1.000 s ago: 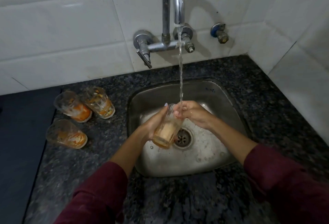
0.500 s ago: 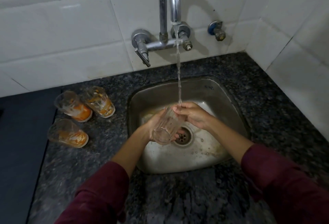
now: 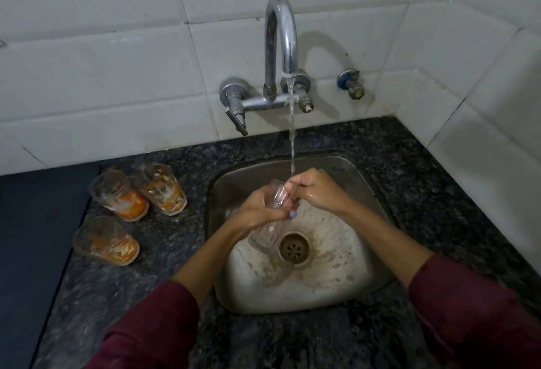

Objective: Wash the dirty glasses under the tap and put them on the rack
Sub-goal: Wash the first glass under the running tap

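Over the steel sink [image 3: 363,181] I hold a clear ribbed glass [image 3: 265,238], tilted with its mouth up toward the stream. My left hand [image 3: 257,210] wraps around its middle. My right hand [image 3: 313,190] has its fingers at the rim, under the running water from the chrome tap [image 3: 281,43]. The glass looks clean and see-through. Three dirty glasses with orange residue stand on the counter left of the sink: one at the back left [image 3: 117,196], one beside it [image 3: 162,188], one nearer me [image 3: 104,241]. No rack is in view.
Dark speckled granite counter [image 3: 409,163] surrounds the sink. A dark blue surface [image 3: 32,237] lies at the far left. White tiled walls [image 3: 102,70] meet in a corner at the right, with a small valve [image 3: 351,83] on the back wall. The drain [image 3: 293,248] sits mid-sink.
The orange liquid has run out of the held glass, which is clear now. My hands stay under the stream, and my head has tilted up, showing more of the tap.
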{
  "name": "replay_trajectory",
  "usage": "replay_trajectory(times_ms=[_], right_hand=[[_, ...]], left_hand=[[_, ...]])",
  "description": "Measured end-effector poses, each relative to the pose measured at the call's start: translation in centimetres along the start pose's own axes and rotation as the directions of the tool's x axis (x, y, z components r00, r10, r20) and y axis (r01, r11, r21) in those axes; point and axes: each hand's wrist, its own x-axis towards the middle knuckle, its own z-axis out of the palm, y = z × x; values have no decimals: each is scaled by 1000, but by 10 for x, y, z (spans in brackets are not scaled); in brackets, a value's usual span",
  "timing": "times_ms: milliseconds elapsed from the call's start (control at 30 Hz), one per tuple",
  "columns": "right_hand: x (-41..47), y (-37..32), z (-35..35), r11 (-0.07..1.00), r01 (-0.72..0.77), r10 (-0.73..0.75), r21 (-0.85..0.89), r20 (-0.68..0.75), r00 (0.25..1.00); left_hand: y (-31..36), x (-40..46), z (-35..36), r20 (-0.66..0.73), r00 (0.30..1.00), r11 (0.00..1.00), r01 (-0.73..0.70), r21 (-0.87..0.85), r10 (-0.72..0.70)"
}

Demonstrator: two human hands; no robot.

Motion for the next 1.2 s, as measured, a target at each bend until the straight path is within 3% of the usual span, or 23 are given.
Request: replay_trajectory(times_ms=[167, 233, 333, 433, 533, 667, 767, 933, 1033, 1100, 1200], right_hand=[[9, -11, 4, 972, -70, 31, -226, -174, 984], [12, -12, 7, 947, -96, 18, -306, -247, 969], [3, -17, 3, 946, 14, -107, -324, -271, 957], [-10, -22, -7, 939, 245, -298, -241, -214, 930], [-11, -25, -13, 928, 304, -342, -217, -166, 925], [-9, -26, -13, 915, 184, -272, -360, -211, 939], [-2, -28, -8, 894, 29, -145, -448, -228, 963], [7, -39, 1, 901, -92, -52, -423, -317, 947], [3, -41, -4, 934, -96, -30, -344, -343, 939], [-2, -37, -7, 963, -45, -50, -264, -342, 938], [-8, -31, -7, 972, 86, -151, -218, -305, 940]], left_hand=[[12, 4, 14, -196, 972, 926, -49, 375, 131], [16, 5, 23, -265, 938, 894, -87, 440, 222], [19, 6, 21, -248, 942, 940, -144, 310, 226], [18, 10, 1, -61, 978, 979, -199, 34, 201], [19, 12, 2, -45, 985, 985, -170, -27, 169], [29, 14, 14, -170, 969, 984, -170, 60, 178], [38, 13, 20, -258, 944, 950, -129, 283, 205], [39, 11, 35, -355, 864, 840, -131, 526, 357], [40, 12, 21, -245, 914, 843, -159, 514, 322], [42, 14, 3, -80, 967, 925, -206, 318, 242], [39, 19, -15, 153, 974, 975, -188, 120, 169]])
